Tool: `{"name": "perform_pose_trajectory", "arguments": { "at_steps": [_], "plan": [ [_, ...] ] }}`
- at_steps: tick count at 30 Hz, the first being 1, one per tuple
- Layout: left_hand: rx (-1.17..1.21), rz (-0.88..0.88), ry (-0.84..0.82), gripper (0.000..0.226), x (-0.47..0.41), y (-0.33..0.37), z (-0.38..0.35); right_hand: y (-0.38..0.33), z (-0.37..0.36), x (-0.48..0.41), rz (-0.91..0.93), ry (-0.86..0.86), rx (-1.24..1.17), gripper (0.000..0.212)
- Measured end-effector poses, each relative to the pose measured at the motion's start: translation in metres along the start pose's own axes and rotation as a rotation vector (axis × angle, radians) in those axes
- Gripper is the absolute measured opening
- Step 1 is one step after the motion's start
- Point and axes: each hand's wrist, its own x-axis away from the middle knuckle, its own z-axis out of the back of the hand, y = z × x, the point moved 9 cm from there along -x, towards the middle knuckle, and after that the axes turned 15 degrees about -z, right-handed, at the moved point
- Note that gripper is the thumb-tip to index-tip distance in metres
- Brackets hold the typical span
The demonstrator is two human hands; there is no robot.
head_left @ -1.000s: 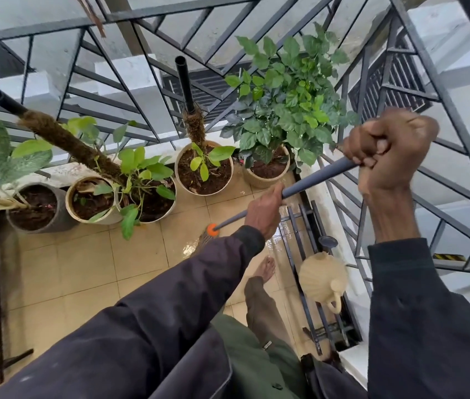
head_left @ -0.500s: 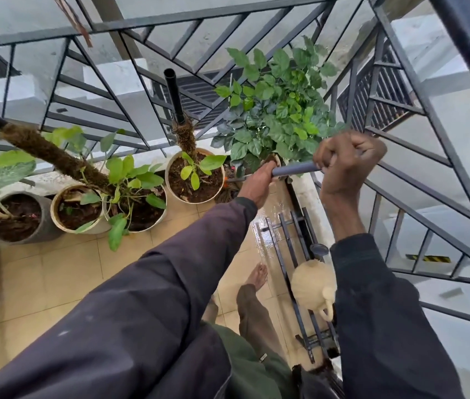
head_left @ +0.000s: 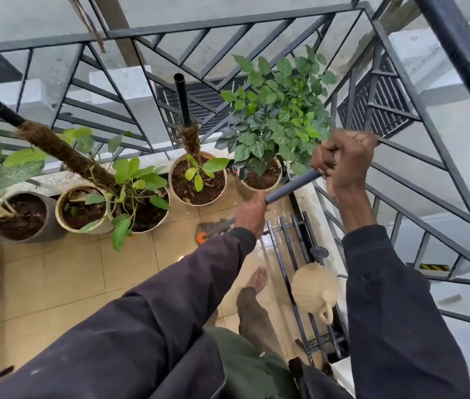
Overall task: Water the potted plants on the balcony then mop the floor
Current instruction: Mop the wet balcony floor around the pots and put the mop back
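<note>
Left grip (head_left: 249,211) and right grip (head_left: 343,159) clamp mop handle (head_left: 288,191) near soil-filled plant pots (head_left: 199,203).

Open tiled floor (head_left: 55,277) left; pots (head_left: 198,201) and railing (head_left: 228,23) ahead, watering can (head_left: 314,286) right.

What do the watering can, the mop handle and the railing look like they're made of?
The watering can looks like plastic: matte beige, moulded ribs. The mop handle is a smooth grey tube, metal or plastic-coated; I cannot tell which. The railing is metal, likely painted steel: dark grey bars joined at angles.
</note>
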Motion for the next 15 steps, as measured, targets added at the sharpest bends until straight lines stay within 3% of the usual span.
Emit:
{"name": "perform_pose_trajectory", "arguments": {
  "at_steps": [6, 15],
  "plan": [
    [-0.012, -0.016, -0.022, 0.011, 0.048, 0.001, -0.006, 0.021, 0.006, 0.02, -0.014, -0.042, -0.055, 0.045],
    [0.02, -0.194, 0.315, 0.015, -0.035, 0.047, 0.048, -0.086, -0.002, 0.03, 0.367, 0.118, -0.167, 0.031]
  ]
}}
